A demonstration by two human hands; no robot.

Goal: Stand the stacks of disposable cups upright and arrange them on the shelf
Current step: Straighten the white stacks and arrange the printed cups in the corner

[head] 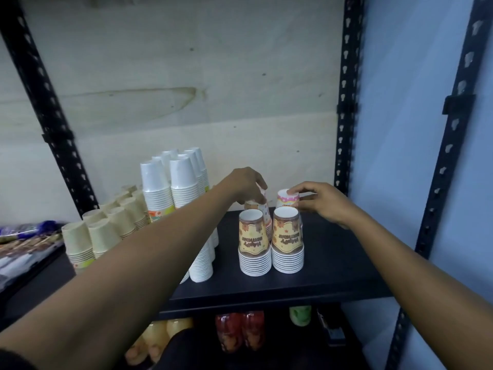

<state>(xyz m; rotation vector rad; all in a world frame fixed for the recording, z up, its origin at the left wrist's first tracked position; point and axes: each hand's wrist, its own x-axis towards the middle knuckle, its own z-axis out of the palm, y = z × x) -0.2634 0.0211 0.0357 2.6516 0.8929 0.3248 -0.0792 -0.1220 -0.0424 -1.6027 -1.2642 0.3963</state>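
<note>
Head view, single entry. Shelf (336, 265): dark board across the centre of the frame, between black slotted posts (346, 102). Centre foreground: two yellow printed stacks (252, 244), mouths down, upright, just beside each other and near the front edge. Directly behind them, a second row of two. The pink-banded stack (285, 201), right of centre, is upright, with the right hand (318, 202) on it, fingertips pinching its top cup at the base rim. The patterned stack (263, 206), left of it and largely hidden, is under the left hand (248, 185), whose fingers curl down round its top; whether this one stands fully square cannot be told. Left of centre: tall white stacks (170, 182), upright, grouped at the back, with a shorter white stack (204, 263) in front, partly behind the left forearm. Lower left: cream stacks (106, 228) in rows, upright. Far left: packaged goods (24, 236), blurred. Bottom of frame, lower tier: bottles (240, 332). Progress, as judged: every visible stack stands; none lies on its side. Remaining: squaring the back pair into line behind the yellow pair, then letting go.
</note>
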